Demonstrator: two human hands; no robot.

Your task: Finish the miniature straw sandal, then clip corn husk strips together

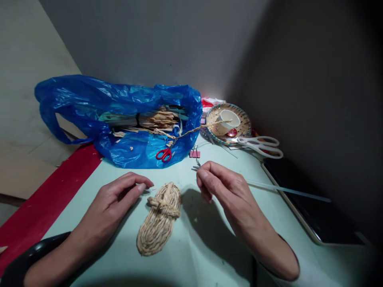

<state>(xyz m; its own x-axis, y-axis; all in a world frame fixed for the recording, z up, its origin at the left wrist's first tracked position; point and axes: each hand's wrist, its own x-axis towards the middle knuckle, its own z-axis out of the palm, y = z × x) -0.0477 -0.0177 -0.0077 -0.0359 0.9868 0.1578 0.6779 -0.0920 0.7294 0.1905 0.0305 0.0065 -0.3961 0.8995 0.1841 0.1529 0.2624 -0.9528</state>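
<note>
Straw woven sandal (pixel 160 219) between both hands; left hand (pixel 115 201) loose, empty, just beside it; right hand (pixel 223 187) tightly pinched

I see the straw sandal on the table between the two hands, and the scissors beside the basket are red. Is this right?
Not quite. The head view shows the scissors beside the basket are white, not red. The straw sandal does lie on the table between the left hand and the right hand.
</note>
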